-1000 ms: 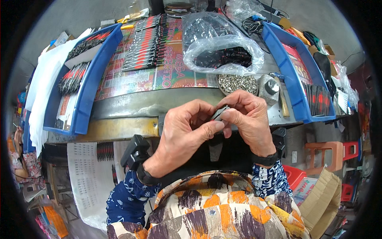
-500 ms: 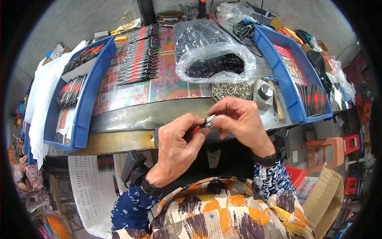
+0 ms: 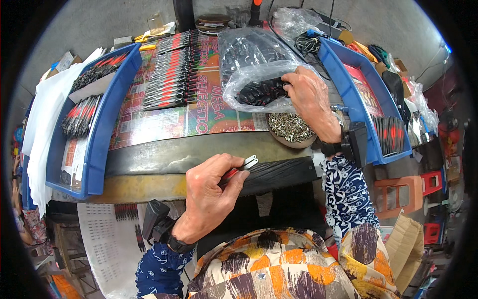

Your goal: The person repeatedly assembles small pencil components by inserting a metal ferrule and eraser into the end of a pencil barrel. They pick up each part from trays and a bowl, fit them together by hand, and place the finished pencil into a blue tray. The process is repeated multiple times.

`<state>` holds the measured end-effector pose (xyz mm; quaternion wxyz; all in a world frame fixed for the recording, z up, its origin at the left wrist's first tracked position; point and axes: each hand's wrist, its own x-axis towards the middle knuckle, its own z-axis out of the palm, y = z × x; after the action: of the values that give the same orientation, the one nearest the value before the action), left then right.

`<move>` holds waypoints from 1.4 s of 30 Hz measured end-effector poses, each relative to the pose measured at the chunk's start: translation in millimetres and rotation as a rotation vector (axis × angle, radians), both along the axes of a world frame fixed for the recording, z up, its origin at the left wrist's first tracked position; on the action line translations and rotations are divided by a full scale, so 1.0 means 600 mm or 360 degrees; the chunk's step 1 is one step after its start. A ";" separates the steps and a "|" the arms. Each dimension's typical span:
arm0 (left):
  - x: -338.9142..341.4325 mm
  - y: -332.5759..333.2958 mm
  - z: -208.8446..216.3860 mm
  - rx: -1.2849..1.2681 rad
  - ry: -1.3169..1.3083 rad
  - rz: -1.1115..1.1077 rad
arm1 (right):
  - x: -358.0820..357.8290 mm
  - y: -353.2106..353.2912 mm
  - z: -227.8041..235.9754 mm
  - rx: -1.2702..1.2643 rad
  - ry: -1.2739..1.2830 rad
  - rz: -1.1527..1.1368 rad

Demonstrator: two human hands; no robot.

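Observation:
Near the front edge of the bench, my left hand (image 3: 211, 192) is closed round a slim red-and-black piece (image 3: 230, 174). Two pale metal tabs with small holes (image 3: 250, 162) stick out past its thumb and fingertips. My right hand (image 3: 309, 97) is at the mouth of a clear plastic bag (image 3: 239, 102) full of small black parts (image 3: 261, 93). Its fingers curl down over the right side of the parts; what they pinch, if anything, is hidden. Below that forearm sits a round dish (image 3: 294, 143) heaped with small shiny metal pieces (image 3: 288, 127).
A stack of red-and-black pieces (image 3: 172, 74) lies on a printed sheet (image 3: 204, 119). Blue trays stand left (image 3: 97, 164) and right (image 3: 356, 107), holding similar pieces. A dark wooden strip (image 3: 284, 172) runs along the front edge. An orange stool (image 3: 398, 194) stands at right.
My right hand has left the piece in my left hand and moved up and away to the bag. My left hand has shifted slightly left and down, still holding the piece.

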<state>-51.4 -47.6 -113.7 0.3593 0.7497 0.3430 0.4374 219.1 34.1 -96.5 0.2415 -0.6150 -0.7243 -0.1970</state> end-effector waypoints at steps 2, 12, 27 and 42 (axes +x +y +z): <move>-0.005 0.002 -0.002 0.0008 0.0018 0.0010 | 0.003 0.018 -0.009 0.0224 -0.0022 0.0176; -0.011 0.007 -0.007 -0.0039 -0.0018 0.0010 | 0.010 0.055 -0.034 0.0122 -0.0163 0.0128; -0.015 -0.023 0.002 0.0031 0.0027 0.0029 | -0.035 -0.037 0.036 0.0139 0.0155 0.0244; 0.012 -0.066 0.009 0.0117 0.0083 -0.0081 | -0.105 -0.270 0.013 -0.0813 0.2296 0.0626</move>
<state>-44.3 -87.1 -108.0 0.3333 0.7820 0.3168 0.4207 156.2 -127.8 -88.9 0.5335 -0.4879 -0.5072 0.4692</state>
